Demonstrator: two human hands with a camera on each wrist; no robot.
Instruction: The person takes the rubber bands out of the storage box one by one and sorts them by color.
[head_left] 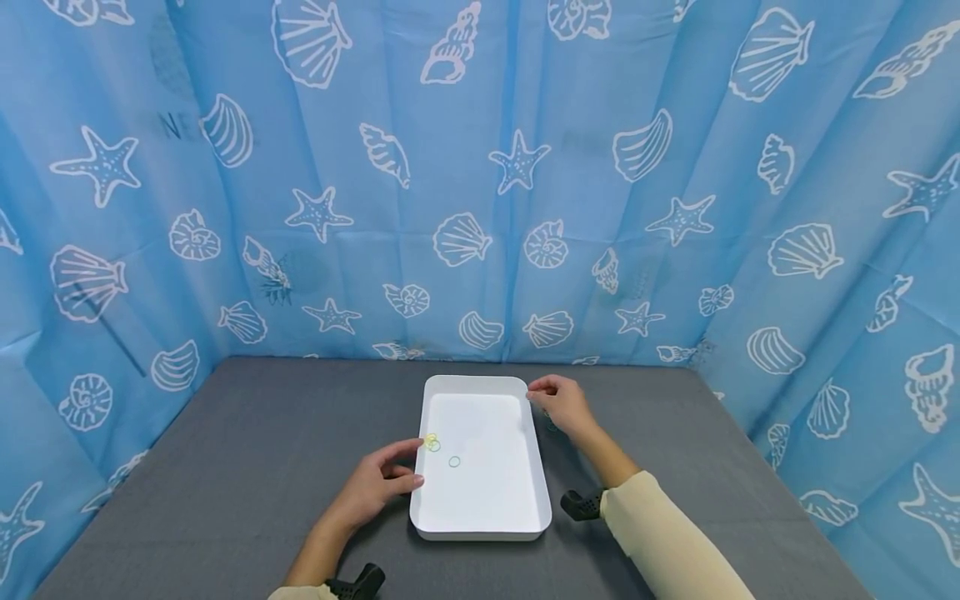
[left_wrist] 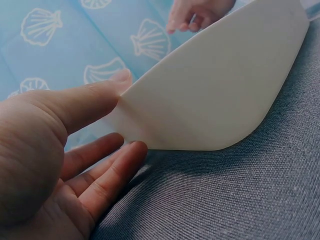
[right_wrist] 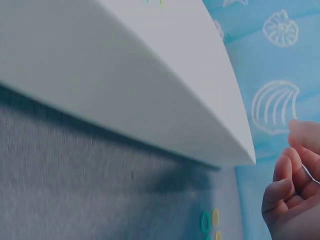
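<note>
A white rectangular tray (head_left: 487, 500) lies on the grey cloth. My left hand (head_left: 372, 483) is at its left side, with fingertips touching the rim and outer wall; the left wrist view shows the hand (left_wrist: 65, 160) with its digits fairly straight. Near the far right corner is my right hand (head_left: 566, 407), its fingertips by the rim. In the right wrist view that hand (right_wrist: 295, 185) has loosely bent fingers, and I see nothing held in them. Inside the tray lie a thin teal ring (head_left: 454, 462) and a few overlapping yellow and green rings (head_left: 431, 442) near the left wall.
More thin rings, a green ring (right_wrist: 205, 221) and yellow ones, lie on the cloth right of the tray, partly hidden by my right hand in the head view. A blue curtain (head_left: 480, 192) with seashell prints stands behind the grey table (head_left: 300, 417).
</note>
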